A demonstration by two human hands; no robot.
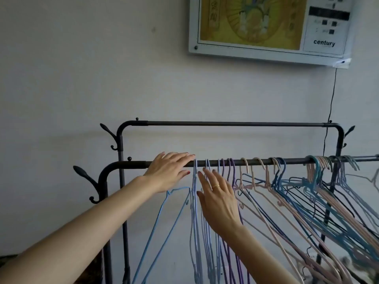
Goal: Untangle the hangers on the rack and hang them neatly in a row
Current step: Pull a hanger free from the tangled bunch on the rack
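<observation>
A black metal rack has a near rail (291, 161) carrying several thin hangers. Light blue hangers (194, 201) hang straight at the left, purple hangers (230, 175) beside them. Pink, dark blue and teal hangers (313, 191) crowd together tangled toward the right. My left hand (169, 173) lies flat over the rail, fingers spread, its fingertips by the leftmost blue hook. My right hand (218, 198) is held upright with fingers apart, pressed against the blue hangers just below the rail. Neither hand grips anything.
A second, higher rail (235, 124) runs behind, bare. Coat hooks (86, 177) stick out at the rack's left end and at the far right end (349, 131). A framed wall panel (268, 27) hangs above, with a thin cable (331, 103) dropping down.
</observation>
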